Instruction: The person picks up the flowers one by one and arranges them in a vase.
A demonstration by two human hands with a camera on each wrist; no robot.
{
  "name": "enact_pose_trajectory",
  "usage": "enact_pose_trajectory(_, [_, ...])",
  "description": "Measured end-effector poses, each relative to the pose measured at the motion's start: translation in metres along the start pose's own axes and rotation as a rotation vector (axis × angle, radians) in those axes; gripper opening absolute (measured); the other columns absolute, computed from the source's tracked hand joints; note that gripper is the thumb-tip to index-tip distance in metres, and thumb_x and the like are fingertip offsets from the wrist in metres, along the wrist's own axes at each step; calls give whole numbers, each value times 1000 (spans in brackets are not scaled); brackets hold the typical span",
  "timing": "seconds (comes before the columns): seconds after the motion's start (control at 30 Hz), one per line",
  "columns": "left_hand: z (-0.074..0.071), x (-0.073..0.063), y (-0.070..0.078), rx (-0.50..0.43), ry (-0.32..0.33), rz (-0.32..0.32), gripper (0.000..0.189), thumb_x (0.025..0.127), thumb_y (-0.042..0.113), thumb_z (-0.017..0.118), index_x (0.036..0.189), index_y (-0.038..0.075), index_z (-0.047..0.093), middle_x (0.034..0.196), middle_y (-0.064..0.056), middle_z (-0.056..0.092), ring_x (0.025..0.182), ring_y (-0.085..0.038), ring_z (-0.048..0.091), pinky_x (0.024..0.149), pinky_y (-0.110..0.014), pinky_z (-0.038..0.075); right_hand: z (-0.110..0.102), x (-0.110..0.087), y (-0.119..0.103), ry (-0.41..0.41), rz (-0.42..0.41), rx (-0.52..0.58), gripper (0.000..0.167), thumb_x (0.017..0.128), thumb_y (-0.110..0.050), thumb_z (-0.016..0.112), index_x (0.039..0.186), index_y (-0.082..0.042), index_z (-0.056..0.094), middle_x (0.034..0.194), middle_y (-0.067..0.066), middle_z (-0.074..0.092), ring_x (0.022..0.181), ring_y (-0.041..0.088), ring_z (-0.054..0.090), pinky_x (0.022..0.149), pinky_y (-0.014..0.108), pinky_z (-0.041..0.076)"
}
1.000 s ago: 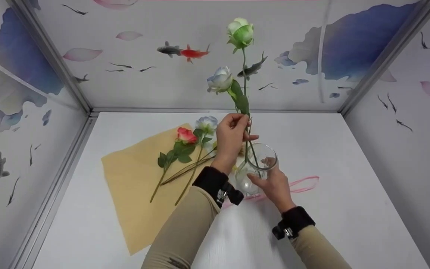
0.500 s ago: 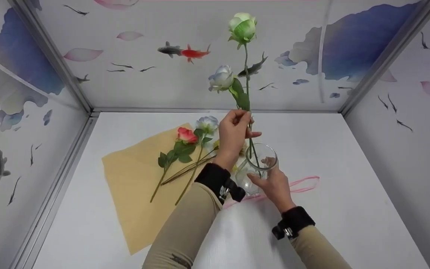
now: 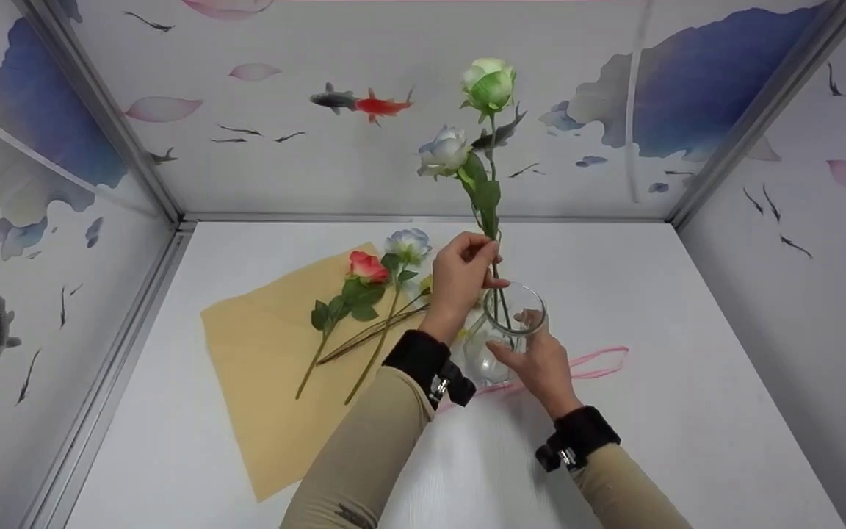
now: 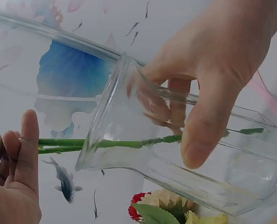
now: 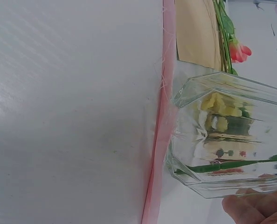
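In the head view my left hand [image 3: 460, 278] pinches the stems of two artificial roses, a pale green one [image 3: 489, 87] and a shorter white-blue one [image 3: 443, 151]. Their stems run down through the mouth of a clear glass vase [image 3: 487, 360]. My right hand [image 3: 544, 367] holds the vase by its side, thumb in front and fingers behind. From the left wrist view, the green stems [image 4: 110, 143] pass inside the glass, one reaching well down. The right wrist view shows a stem [image 5: 222, 164] near the vase's faceted base.
Brown wrapping paper [image 3: 261, 367] lies at left, bearing a red rose [image 3: 368, 267], a light blue flower [image 3: 408, 246] and further stems. Yellow blooms [image 4: 206, 218] lie partly hidden behind the vase. A pink ribbon [image 3: 601, 364] runs along the vase's base. Printed walls enclose the white table [image 3: 687, 441].
My left hand rose slightly, then came down with the roses and shifted a little right. The green rose sits lower now, and its stem goes deeper into the vase. My right hand has stayed put.
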State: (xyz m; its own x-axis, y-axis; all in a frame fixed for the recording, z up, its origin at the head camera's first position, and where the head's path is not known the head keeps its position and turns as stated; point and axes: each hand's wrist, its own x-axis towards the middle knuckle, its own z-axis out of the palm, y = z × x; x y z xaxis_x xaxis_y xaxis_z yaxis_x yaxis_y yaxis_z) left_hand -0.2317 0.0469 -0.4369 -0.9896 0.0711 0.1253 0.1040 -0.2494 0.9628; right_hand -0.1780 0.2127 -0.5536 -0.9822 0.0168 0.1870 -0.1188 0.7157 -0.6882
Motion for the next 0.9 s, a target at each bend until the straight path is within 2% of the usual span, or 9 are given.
enact_pose_trajectory(0.1, [-2,-1,-4,64,-23,1,14,102,15,64,112,5,68,98,-18,67,76,-32,68,69,-38,62,0,0,0,1,5,0,73,83,-37,86,135,-10,44,133,22,64,114,41,66,90,55,52])
enact_pose_trajectory(0.2, [-3,-2,-8,167,-49,15,17,102,15,65,114,5,69,95,-11,67,85,-35,69,68,-39,62,0,1,1,-4,13,0,74,83,-38,86,136,-10,44,135,22,63,114,40,65,90,55,52])
enact_pose_trajectory(0.27, [-4,-2,-10,238,-60,29,18,101,15,66,115,4,69,92,-8,67,83,-37,69,65,-37,61,0,1,0,-7,16,2,74,83,-38,86,136,-10,44,135,21,63,115,40,65,91,55,52])
enact_pose_trajectory(0.4, [-4,-3,-13,419,-60,73,16,101,17,67,113,8,71,87,-3,69,75,-20,66,64,-25,56,1,1,1,2,1,-3,72,83,-37,86,135,-10,44,134,22,64,114,40,66,91,55,52])
enact_pose_trajectory(0.5, [-5,-4,-13,538,-66,109,14,100,19,67,111,11,72,85,1,71,74,-10,62,66,-22,50,1,0,2,21,-31,-5,72,83,-35,86,134,-8,44,132,24,64,113,41,66,90,56,53])
enact_pose_trajectory(0.63, [-7,-6,-15,617,-104,127,12,101,18,66,109,11,71,87,0,72,77,-10,64,68,-24,49,2,1,3,40,-60,-5,72,82,-33,87,132,-7,43,131,22,64,112,41,66,89,56,53])
enact_pose_trajectory(0.77, [-8,-9,-18,700,-136,119,10,101,18,65,107,12,70,93,0,72,81,-12,64,70,-25,50,1,1,2,35,-46,-1,71,82,-33,87,132,-9,43,132,19,64,113,40,66,90,55,53])
enact_pose_trajectory(0.9, [-9,-12,-19,778,-162,120,19,101,19,64,118,12,68,100,-2,70,86,-14,66,72,-26,52,1,1,2,32,-38,0,72,81,-33,88,132,-8,43,132,19,64,114,40,66,91,54,52])
